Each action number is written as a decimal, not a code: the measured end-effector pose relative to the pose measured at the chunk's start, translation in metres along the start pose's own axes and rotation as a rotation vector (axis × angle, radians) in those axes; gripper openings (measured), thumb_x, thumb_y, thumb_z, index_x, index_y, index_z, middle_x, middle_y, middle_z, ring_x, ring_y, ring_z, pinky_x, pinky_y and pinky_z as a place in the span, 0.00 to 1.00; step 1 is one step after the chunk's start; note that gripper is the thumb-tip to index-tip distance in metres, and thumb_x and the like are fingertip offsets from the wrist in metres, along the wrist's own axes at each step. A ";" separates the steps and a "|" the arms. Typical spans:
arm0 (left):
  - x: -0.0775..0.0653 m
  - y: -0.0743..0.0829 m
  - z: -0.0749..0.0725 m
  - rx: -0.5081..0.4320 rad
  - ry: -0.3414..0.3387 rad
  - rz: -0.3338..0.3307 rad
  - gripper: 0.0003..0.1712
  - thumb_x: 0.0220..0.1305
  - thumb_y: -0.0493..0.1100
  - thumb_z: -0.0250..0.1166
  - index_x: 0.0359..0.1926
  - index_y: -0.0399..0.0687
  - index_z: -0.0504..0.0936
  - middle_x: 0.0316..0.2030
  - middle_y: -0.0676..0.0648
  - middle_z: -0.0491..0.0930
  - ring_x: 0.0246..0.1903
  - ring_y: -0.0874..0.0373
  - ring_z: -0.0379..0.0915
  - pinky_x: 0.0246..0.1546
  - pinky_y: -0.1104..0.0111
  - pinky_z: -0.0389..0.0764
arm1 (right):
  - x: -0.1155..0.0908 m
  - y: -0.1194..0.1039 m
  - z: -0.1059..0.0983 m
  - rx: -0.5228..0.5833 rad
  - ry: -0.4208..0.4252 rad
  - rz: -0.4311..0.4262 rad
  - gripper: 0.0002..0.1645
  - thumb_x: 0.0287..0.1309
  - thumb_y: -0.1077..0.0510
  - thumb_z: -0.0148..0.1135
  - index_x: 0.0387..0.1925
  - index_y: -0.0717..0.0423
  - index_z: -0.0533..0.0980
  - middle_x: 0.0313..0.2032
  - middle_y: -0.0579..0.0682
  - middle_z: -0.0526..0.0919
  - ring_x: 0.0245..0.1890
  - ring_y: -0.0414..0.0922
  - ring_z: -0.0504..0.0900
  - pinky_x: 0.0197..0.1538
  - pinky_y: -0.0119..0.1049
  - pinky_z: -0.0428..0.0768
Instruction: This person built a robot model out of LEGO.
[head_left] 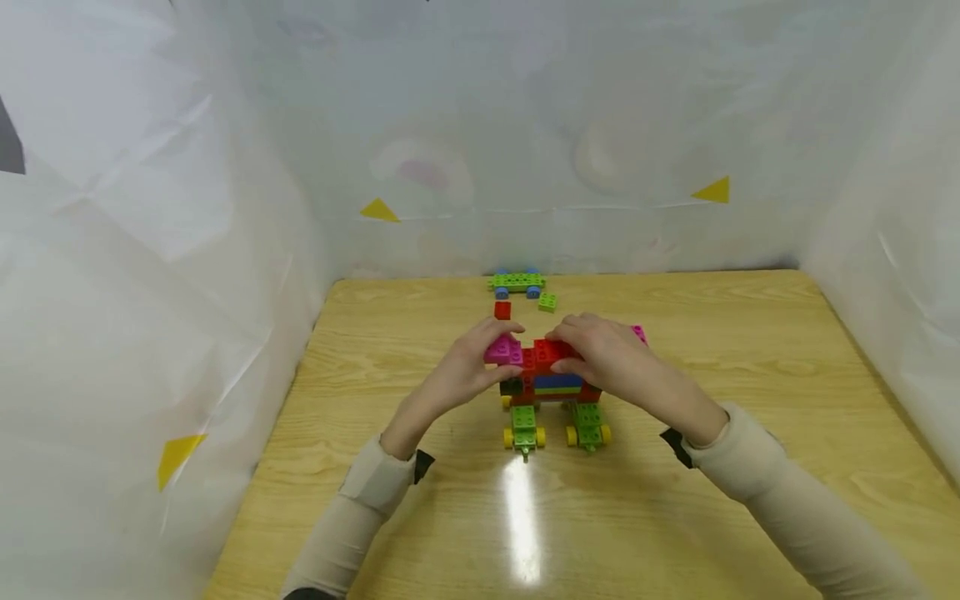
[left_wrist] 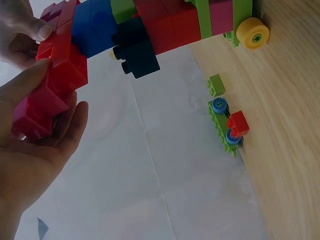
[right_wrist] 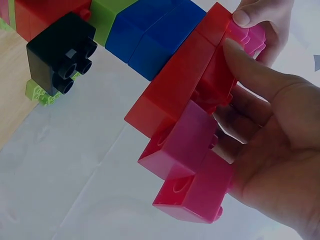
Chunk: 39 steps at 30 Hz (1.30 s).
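Observation:
A toy-brick structure (head_left: 558,383) stands mid-table on two green wheeled bases (head_left: 523,421) with yellow wheels. Its body has red, blue, and green bricks, with a dark brick (left_wrist: 136,47) sticking out of one side. My left hand (head_left: 468,367) grips pink bricks (head_left: 502,350) at the upper left end, thumb on the near side and fingers behind. On the top row, my right hand (head_left: 607,354) holds a red brick (right_wrist: 217,75) between thumb and fingers. Beyond that hand, pink bricks (right_wrist: 192,185) step outward. The right fingertips are partly hidden behind the bricks.
Behind the structure lie a loose red brick (head_left: 502,310), a small green brick (head_left: 548,302) and a green wheeled base (head_left: 517,282) with blue wheels. White sheeting (head_left: 525,167) with yellow triangles encloses the wooden table (head_left: 420,517) at the back and sides.

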<state>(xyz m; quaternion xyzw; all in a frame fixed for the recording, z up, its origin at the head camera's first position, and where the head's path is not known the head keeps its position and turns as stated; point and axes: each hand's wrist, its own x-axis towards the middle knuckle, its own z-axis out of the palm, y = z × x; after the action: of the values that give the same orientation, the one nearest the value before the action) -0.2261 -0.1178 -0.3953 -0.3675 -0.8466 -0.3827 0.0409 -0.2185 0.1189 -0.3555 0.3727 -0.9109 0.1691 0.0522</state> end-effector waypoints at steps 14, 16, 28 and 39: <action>-0.011 -0.017 0.027 -0.535 0.172 -0.250 0.35 0.58 0.38 0.70 0.65 0.47 0.66 0.52 0.42 0.74 0.47 0.52 0.75 0.49 0.56 0.78 | -0.002 0.003 0.000 0.006 0.020 -0.001 0.20 0.53 0.53 0.71 0.46 0.59 0.81 0.36 0.49 0.81 0.34 0.45 0.79 0.38 0.40 0.80; -0.012 -0.019 0.030 -0.580 0.177 -0.261 0.35 0.57 0.37 0.70 0.64 0.47 0.66 0.52 0.41 0.73 0.48 0.51 0.74 0.50 0.53 0.77 | -0.002 0.003 0.001 -0.005 0.018 0.000 0.21 0.53 0.53 0.71 0.46 0.59 0.81 0.36 0.49 0.81 0.34 0.45 0.79 0.38 0.40 0.80; -0.014 -0.024 0.046 -0.735 0.245 -0.344 0.27 0.56 0.44 0.72 0.55 0.46 0.74 0.50 0.45 0.78 0.47 0.52 0.76 0.48 0.63 0.79 | 0.000 0.005 0.001 -0.075 0.037 -0.042 0.23 0.52 0.53 0.72 0.47 0.60 0.80 0.38 0.51 0.83 0.35 0.48 0.80 0.38 0.42 0.81; -0.015 -0.021 0.050 -0.690 0.261 -0.340 0.24 0.58 0.45 0.71 0.54 0.46 0.76 0.49 0.46 0.79 0.47 0.53 0.76 0.48 0.64 0.79 | -0.003 0.005 -0.002 -0.096 0.024 -0.056 0.22 0.54 0.51 0.71 0.47 0.61 0.80 0.38 0.51 0.83 0.35 0.48 0.80 0.40 0.43 0.81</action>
<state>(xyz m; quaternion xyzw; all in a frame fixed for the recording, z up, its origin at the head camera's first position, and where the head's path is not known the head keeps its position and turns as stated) -0.2184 -0.1014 -0.4487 -0.1629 -0.7050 -0.6890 -0.0414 -0.2200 0.1251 -0.3557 0.3932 -0.9064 0.1283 0.0859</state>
